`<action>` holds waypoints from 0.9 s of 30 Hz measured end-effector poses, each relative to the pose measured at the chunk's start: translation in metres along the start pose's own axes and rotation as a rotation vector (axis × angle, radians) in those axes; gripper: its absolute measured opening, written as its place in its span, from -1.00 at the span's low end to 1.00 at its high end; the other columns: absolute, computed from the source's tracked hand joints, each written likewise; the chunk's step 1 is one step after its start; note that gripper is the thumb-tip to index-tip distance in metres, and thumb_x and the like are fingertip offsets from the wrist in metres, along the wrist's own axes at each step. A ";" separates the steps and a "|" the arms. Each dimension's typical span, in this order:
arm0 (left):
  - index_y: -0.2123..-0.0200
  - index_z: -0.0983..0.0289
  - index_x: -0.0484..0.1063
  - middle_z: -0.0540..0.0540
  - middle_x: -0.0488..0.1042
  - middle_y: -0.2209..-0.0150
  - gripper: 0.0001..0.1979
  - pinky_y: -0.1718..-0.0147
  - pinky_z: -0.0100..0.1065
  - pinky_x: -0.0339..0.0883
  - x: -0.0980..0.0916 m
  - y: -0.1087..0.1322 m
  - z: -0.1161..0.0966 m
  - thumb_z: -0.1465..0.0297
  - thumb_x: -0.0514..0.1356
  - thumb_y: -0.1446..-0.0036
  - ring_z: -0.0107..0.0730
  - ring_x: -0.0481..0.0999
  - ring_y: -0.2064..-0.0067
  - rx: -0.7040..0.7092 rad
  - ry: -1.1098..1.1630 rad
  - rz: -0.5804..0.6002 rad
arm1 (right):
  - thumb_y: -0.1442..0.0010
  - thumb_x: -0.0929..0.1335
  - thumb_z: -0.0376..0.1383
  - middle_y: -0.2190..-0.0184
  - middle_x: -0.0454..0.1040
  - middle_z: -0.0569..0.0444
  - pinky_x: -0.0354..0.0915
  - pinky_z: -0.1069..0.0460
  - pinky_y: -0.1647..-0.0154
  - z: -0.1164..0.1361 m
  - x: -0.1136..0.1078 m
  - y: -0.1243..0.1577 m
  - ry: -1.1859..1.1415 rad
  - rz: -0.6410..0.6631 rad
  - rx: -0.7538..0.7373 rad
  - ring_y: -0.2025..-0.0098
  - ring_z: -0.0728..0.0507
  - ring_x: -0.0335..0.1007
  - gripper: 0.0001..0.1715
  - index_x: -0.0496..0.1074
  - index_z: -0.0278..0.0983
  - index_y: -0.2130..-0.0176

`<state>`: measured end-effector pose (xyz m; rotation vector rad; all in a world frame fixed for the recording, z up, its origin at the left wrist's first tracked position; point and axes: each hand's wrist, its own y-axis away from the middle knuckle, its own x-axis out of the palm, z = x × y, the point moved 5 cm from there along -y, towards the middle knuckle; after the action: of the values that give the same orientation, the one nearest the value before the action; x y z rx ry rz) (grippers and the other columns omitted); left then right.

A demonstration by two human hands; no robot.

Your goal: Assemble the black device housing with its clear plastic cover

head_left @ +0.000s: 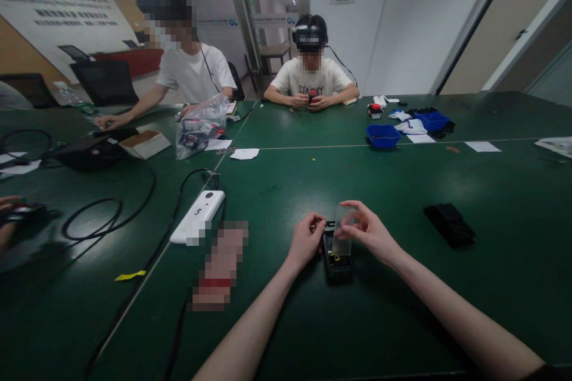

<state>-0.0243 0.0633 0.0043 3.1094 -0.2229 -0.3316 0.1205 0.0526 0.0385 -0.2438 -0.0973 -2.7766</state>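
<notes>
A small black open case (338, 269) lies on the green table, with small brass-coloured parts inside it. My left hand (308, 238) is closed at the case's upper left edge, its fingertips on that edge. Between the thumb and fingers of my right hand (367, 229) is a clear rectangular plate (343, 244), held upright over the case. The plate's lower end overlaps the case's interior; whether they touch I cannot tell. A black part (449, 224) lies apart on the right.
On the green table (384, 190) are a white power bank (199, 217), cables, a blurred flat item (221, 262), a yellow strip (130, 276) and a blue tray (383, 136). Two people sit across the table; another person's hand (8, 214) shows at the left edge.
</notes>
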 end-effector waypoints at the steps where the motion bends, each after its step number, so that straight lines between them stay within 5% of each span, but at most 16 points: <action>1: 0.40 0.29 0.29 -0.09 0.31 0.58 -0.80 0.77 -0.53 0.12 0.000 0.000 0.000 0.25 0.08 -0.09 -0.60 0.26 0.72 0.000 0.000 0.002 | 0.01 0.39 -0.30 0.40 0.36 0.21 0.40 -0.04 0.25 -0.001 0.002 0.000 0.012 -0.004 0.003 0.38 -0.06 0.48 -0.49 0.20 -0.16 0.06; 9: 0.42 0.30 0.30 -0.09 0.30 0.60 -0.78 0.75 -0.53 0.14 0.000 0.000 0.001 0.24 0.09 -0.08 -0.59 0.27 0.71 0.010 0.014 -0.001 | 0.01 0.38 -0.34 0.47 0.37 0.24 0.37 0.03 0.39 -0.013 0.010 0.000 0.028 0.016 0.012 0.47 -0.02 0.46 -0.49 0.18 -0.18 0.06; 27: 0.41 0.30 0.30 -0.09 0.31 0.60 -0.76 0.75 -0.53 0.16 0.000 -0.001 0.001 0.22 0.10 -0.07 -0.58 0.27 0.70 0.003 0.004 0.004 | -0.05 0.33 -0.33 0.43 0.38 0.19 0.37 0.03 0.34 -0.012 0.012 0.003 0.203 0.086 0.005 0.42 -0.01 0.45 -0.55 0.17 -0.21 0.05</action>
<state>-0.0243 0.0639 0.0030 3.1118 -0.2290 -0.3253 0.1088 0.0451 0.0290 0.0347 -0.0414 -2.6977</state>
